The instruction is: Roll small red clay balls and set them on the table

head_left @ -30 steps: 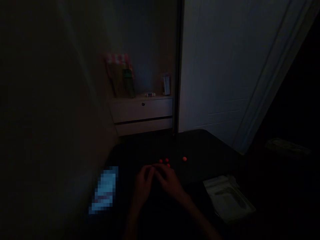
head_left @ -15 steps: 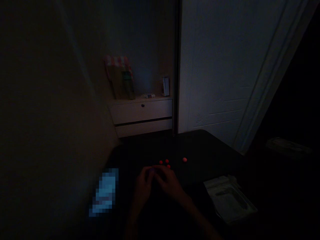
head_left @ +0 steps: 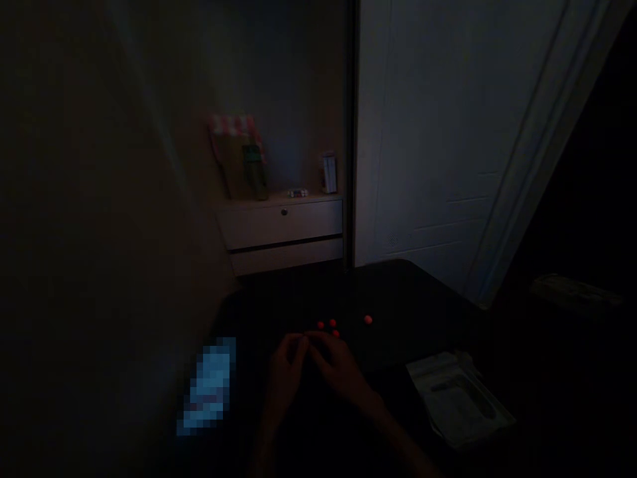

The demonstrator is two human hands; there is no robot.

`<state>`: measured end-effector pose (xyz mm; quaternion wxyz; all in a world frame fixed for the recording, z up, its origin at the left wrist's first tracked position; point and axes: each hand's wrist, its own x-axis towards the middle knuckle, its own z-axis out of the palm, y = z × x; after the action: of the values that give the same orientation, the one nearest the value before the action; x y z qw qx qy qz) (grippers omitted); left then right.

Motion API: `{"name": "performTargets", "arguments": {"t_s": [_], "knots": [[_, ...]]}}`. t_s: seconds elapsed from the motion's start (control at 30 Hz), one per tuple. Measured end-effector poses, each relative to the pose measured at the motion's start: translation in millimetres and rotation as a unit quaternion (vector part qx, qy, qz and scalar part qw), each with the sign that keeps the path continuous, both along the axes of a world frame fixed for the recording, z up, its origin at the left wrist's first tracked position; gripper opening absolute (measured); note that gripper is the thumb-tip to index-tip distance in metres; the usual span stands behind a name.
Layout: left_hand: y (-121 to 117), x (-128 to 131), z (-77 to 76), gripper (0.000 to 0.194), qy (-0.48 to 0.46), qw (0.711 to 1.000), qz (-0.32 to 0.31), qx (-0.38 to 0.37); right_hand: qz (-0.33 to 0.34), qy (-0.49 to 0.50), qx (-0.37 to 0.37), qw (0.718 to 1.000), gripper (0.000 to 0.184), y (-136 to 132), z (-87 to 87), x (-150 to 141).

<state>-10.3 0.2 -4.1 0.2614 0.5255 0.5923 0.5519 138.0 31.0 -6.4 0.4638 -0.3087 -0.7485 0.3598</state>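
My left hand (head_left: 288, 355) and my right hand (head_left: 336, 358) meet at the fingertips over the near part of a dark table (head_left: 398, 285). Both hands are closed in a pinch; whatever lies between the fingers is too dark and small to make out. Just beyond my right fingers lie three small red balls, one red ball (head_left: 332, 323) at the back, another red ball (head_left: 320, 325) to its left, and a third red ball (head_left: 336, 334) closest to my knuckles. A larger pinkish ball (head_left: 368, 320) sits apart on the right.
A pale tray-like package (head_left: 458, 398) lies at the right, near the table's edge. A bright blurred panel (head_left: 208, 385) glows at the left. Behind the table are drawers (head_left: 288, 226) with a green bottle (head_left: 255, 172) on top, and a white door (head_left: 423, 133). The room is very dim.
My hands keep almost the same pose, fingertips together, with slight finger movement. The whole view has shifted a little; the balls stay in place on the table.
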Motion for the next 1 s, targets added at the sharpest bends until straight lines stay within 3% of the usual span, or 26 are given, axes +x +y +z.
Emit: {"name": "performTargets", "arguments": {"t_s": [0.27,0.5,0.7,1.0], "knots": [[-1,1,3.7,0.047,-0.012,1.0,-0.026,-0.004,-0.027,0.015,-0.017,0.999,0.023,0,0.0,-1],[-4,0,2.6,0.046,0.039,0.999,0.002,0.016,-0.017,0.008,0.009,1.0,0.036,2,-6.8,-1],[-6,-1,4.4,0.048,0.06,0.998,-0.014,0.009,0.0,-0.037,0.025,0.999,0.052,4,-13.3,1],[-7,-1,5.0,0.041,0.076,0.997,-0.025,0.011,0.008,-0.04,0.032,0.999,0.039,2,-9.5,2]]}}
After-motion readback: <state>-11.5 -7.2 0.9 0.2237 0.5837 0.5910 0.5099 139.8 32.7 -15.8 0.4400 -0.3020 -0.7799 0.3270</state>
